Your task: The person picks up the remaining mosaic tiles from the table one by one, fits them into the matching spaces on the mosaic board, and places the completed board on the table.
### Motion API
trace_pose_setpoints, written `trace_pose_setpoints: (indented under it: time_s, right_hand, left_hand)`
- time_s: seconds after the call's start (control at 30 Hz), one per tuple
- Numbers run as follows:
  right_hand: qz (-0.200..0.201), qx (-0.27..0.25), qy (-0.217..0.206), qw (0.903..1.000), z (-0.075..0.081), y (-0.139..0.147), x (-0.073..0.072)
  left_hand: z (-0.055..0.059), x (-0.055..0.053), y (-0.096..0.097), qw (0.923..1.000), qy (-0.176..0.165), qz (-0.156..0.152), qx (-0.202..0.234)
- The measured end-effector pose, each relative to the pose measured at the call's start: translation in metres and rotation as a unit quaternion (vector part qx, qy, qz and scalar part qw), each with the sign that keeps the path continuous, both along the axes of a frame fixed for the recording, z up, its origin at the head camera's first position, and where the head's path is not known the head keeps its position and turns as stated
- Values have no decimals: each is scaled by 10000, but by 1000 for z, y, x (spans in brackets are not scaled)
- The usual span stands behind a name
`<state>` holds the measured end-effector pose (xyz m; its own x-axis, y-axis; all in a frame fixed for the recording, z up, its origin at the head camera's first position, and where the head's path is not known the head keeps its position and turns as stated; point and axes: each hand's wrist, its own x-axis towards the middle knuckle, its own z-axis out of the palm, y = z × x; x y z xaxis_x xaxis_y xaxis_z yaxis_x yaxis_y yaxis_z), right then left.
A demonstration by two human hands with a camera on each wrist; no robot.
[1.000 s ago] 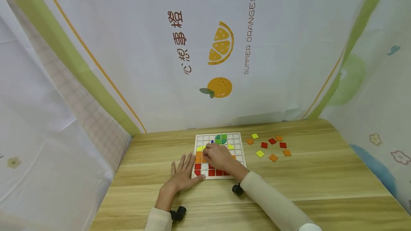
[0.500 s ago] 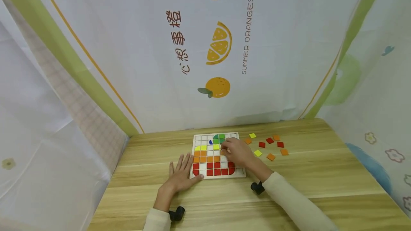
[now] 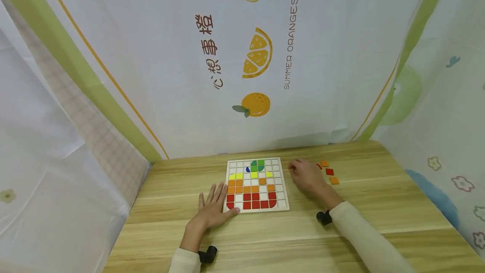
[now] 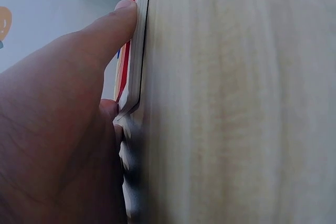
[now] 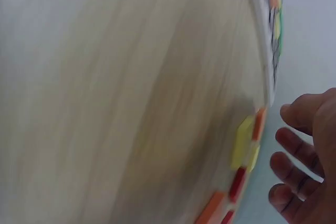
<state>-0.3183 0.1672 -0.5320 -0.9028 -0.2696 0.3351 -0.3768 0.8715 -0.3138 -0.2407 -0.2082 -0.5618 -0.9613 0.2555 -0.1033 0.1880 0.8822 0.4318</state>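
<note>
Left hand (image 3: 213, 212) at mosaic board (image 3: 281, 188), right hand (image 3: 307, 176) by loose tiles (image 3: 329, 172)

Left of lower centre, the left hand lies flat, fingers splayed up the frame, thumb touching the board's bottom edge; this grip clasps nothing. The board lies at lower centre, nearly square, without a clear long axis, its sides running up the frame. Further right, the right hand points upper left, its grip parted and unfilled in the right wrist view. Red and orange tiles show beyond.
</note>
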Motion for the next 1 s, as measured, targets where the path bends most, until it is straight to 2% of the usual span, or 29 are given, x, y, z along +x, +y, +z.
trace_pose_setpoints:
  time_s: [0.23, 0.33, 0.43, 0.73, 1.0]
  right_hand:
    - [-96, 364, -501, 9980, -6, 14, -5]
    - [-117, 441, -592, 9972, -8, 15, -7]
    - [-148, 471, -537, 9973, -9, 15, -9]
    - [-231, 336, -24, 9992, -12, 7, -7]
    - [-222, 294, 4, 9993, -10, 5, -5]
  left_hand:
    - [-1, 1, 0, 10000, 1, -3, -2]
    - [1, 2, 0, 10000, 5, -35, 18]
    - [3, 3, 1, 10000, 16, -42, 43]
    - [5, 4, 1, 9999, 81, -83, 54]
    - [5, 5, 1, 9999, 106, -88, 55]
